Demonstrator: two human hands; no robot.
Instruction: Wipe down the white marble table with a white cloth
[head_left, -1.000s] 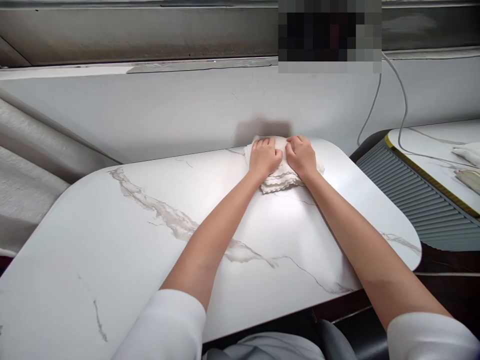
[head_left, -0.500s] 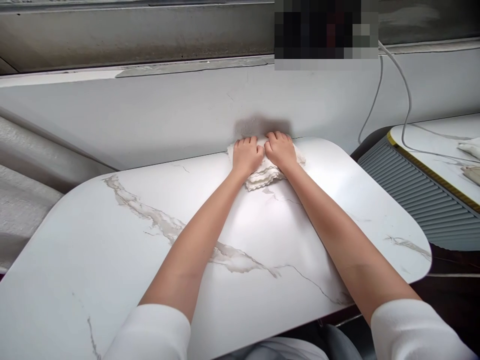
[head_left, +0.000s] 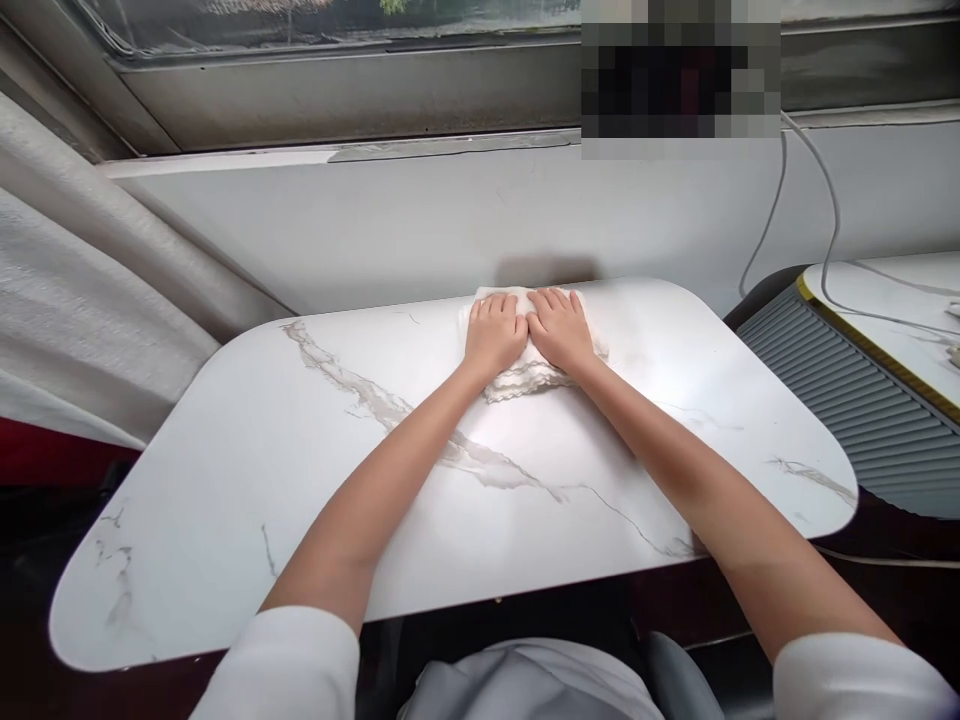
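Note:
A folded white cloth (head_left: 525, 382) with wavy edges lies on the white marble-patterned table (head_left: 420, 560), close to the wall at the far edge. My left hand (head_left: 496, 332) rests flat on its left part, fingers stretched forward. Beside it, my right hand (head_left: 559, 328) lies flat on the right part with its fingers slightly spread. The thumbs nearly meet in the middle. Both palms press down on the cloth and hide much of it.
Behind the table stands a white wall (head_left: 360, 220) under a window frame (head_left: 315, 105). Light curtains (head_left: 97, 270) hang at the left. To the right are a ribbed grey panel (head_left: 840, 390), a second marble-patterned table (head_left: 900, 275) and a dangling cable (head_left: 834, 200). A blurred patch covers the upper right.
My fingers, earlier bent at the cloth's far edge against the wall, now lie flatter on it. Hands and cloth have come slightly back from the wall. The view has shifted, showing more curtain and window.

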